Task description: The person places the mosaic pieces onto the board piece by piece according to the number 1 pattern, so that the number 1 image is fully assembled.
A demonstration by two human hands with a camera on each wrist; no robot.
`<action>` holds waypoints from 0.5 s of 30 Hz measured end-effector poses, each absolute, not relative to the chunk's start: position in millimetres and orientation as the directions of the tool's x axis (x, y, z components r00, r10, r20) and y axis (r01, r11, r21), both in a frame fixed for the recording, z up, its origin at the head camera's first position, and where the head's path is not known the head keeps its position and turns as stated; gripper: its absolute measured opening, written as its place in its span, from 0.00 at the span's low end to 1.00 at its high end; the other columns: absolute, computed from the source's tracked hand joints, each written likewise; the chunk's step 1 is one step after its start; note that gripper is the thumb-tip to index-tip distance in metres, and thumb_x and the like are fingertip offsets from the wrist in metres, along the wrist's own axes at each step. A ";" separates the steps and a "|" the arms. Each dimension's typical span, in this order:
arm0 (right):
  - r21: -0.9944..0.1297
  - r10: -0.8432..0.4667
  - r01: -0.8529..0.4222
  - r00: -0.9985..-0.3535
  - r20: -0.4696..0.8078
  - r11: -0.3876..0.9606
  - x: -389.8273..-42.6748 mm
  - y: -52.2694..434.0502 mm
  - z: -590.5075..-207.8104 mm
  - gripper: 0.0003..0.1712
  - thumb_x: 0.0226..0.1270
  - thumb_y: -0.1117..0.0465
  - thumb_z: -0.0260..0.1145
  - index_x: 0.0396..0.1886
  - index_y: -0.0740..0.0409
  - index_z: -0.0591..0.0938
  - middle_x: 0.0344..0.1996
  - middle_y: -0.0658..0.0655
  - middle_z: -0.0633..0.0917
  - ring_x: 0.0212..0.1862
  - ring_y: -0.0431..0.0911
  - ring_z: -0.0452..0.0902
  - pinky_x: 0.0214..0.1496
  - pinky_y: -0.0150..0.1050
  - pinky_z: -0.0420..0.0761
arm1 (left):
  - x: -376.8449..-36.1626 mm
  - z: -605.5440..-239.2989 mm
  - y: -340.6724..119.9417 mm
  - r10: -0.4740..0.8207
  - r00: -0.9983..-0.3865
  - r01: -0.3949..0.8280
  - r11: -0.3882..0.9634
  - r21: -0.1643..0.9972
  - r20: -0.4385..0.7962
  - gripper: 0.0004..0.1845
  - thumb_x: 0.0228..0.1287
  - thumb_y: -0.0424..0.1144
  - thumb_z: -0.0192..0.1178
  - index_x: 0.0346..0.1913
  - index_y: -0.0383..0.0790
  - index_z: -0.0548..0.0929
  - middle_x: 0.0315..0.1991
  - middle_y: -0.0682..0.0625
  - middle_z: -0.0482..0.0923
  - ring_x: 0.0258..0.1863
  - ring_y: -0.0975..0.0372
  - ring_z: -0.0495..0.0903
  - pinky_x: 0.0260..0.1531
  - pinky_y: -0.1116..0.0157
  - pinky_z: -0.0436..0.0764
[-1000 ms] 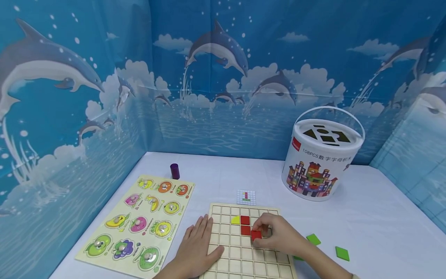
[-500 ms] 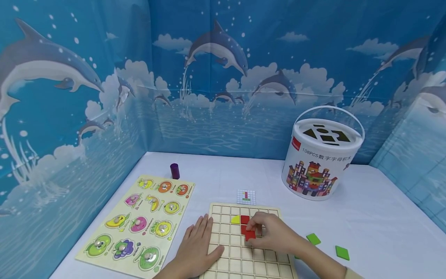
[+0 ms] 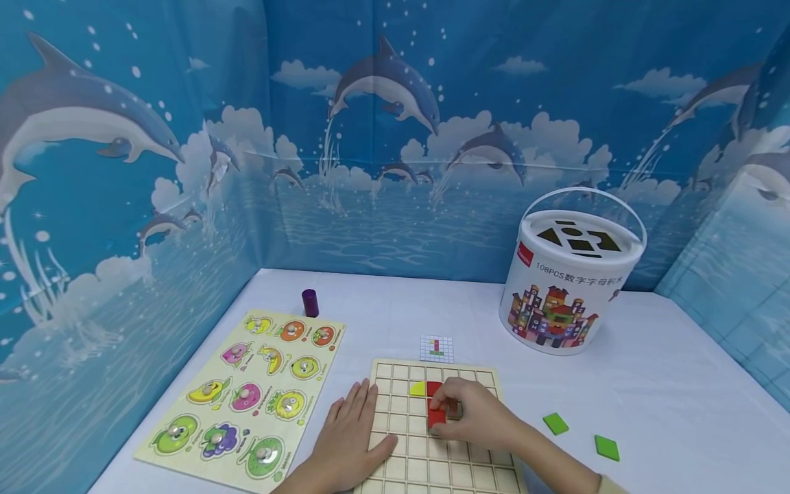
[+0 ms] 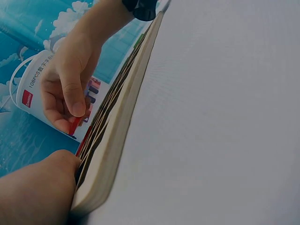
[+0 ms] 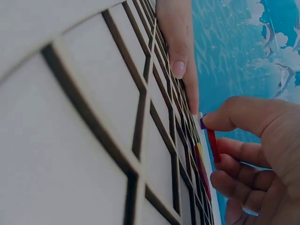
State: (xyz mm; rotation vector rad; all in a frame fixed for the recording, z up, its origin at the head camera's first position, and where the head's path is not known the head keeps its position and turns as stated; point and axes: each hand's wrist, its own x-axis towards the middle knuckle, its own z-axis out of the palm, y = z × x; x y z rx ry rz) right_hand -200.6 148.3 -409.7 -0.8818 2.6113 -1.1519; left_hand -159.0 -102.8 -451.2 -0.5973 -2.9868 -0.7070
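- In the right wrist view we see the red tile (image 5: 213,145) raised edge-on above the grid board (image 5: 93,117); the head view hides this gap.
- Our right hand (image 3: 478,418) pinches this tile; our left hand (image 3: 345,439) lies flat on the board.

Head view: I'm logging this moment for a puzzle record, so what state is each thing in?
Grid board: flat on the table, mostly unfilled.
Red tile: pinched by the right hand, tilted over a cell.
Yellow tile: seated in the board.
Left hand: flat, pressing the board's left edge.
Bucket: upright, lid on.
Green tiles: loose on the table.
Fruit puzzle: pieces all in.
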 end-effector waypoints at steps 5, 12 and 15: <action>-0.708 -0.575 -0.453 -0.814 0.082 0.541 -199.7 149.0 -414.5 0.10 0.55 0.56 0.76 0.34 0.51 0.82 0.29 0.45 0.76 0.32 0.39 0.70 0.33 0.33 0.74 | -158.7 -451.6 -102.8 0.362 -0.926 0.371 0.825 0.427 0.105 0.47 0.69 0.66 0.44 0.75 0.30 0.54 0.76 0.37 0.50 0.75 0.46 0.47 0.66 0.42 0.52; -0.710 -0.580 -0.460 -0.810 0.088 0.534 -198.4 148.2 -417.9 0.10 0.53 0.59 0.76 0.32 0.50 0.82 0.27 0.46 0.76 0.30 0.38 0.69 0.32 0.33 0.73 | -158.8 -452.3 -102.7 0.362 -0.927 0.369 0.825 0.428 0.101 0.47 0.69 0.66 0.43 0.75 0.30 0.54 0.76 0.38 0.49 0.75 0.47 0.47 0.66 0.42 0.51; -0.713 -0.581 -0.459 -0.809 0.089 0.530 -198.1 148.2 -417.6 0.10 0.53 0.59 0.76 0.32 0.50 0.83 0.27 0.46 0.76 0.30 0.38 0.69 0.32 0.33 0.73 | -158.9 -452.5 -102.7 0.360 -0.928 0.366 0.827 0.427 0.099 0.47 0.69 0.66 0.43 0.75 0.30 0.54 0.76 0.38 0.49 0.75 0.47 0.47 0.66 0.42 0.51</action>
